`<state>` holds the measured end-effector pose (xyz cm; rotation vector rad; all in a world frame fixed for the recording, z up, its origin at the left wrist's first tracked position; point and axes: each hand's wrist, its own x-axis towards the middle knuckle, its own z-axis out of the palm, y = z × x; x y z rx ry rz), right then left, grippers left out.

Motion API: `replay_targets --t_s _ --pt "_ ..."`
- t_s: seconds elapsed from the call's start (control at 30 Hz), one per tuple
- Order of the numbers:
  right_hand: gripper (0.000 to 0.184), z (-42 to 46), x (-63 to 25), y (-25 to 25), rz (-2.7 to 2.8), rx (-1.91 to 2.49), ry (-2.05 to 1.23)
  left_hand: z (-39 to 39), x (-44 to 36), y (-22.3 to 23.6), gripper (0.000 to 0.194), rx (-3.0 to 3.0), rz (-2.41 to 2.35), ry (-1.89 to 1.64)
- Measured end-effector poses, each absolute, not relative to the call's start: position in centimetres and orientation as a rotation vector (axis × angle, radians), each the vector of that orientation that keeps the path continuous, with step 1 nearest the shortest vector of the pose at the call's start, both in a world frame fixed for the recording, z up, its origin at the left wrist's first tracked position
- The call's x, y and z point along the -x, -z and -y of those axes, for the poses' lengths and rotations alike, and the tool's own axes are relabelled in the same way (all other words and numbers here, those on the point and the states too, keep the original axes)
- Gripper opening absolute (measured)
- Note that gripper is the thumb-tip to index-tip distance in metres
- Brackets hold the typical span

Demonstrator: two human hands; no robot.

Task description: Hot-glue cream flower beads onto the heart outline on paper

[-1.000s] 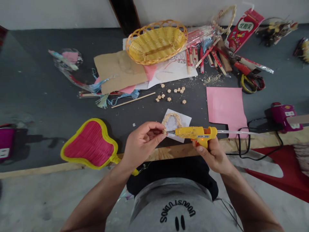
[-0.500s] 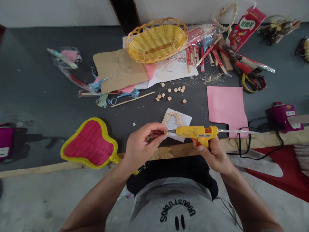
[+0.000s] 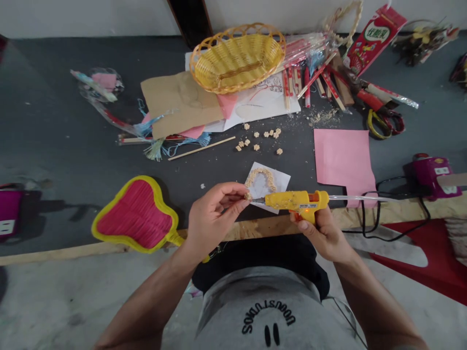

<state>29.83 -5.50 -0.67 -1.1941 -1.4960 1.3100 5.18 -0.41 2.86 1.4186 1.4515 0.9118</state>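
Between thumb and fingertips, my left hand pinches a small flower-shaped wooden piece. My right hand is wrapped round the handle of a yellow glue gun, its orange light lit and a clear glue stick poking out of the back. The gun's nozzle points left, close to the held piece. Behind it lies a white paper bearing an arch of small wooden pieces. Several loose wooden flower pieces are scattered farther back on the dark table.
A pink and yellow fan lies at the left front edge. Pink paper, scissors and a purple device with a black cable are on the right. A yellow basket stands on papers at the back.
My left hand has drawn slightly left with the wooden piece, opening a small gap from the nozzle. The glue gun has shifted very little.
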Motion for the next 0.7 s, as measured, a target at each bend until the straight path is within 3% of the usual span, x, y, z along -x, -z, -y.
replay_targets --t_s 0.3,0.47,0.7 --pt "0.028 5.6 -31.0 0.2 1.255 1.209 -1.469 0.2 -5.1 -2.5 0.02 -1.348 -1.444 -0.941" --pt "0.031 3.3 -33.4 -1.3 1.251 1.279 -1.224 0.5 -5.3 -2.6 0.015 -1.425 -1.427 -0.933" --pt "0.026 -1.9 -39.7 -1.0 1.236 1.758 -0.846 0.7 -4.3 -1.6 0.02 -1.728 -1.587 -0.847"
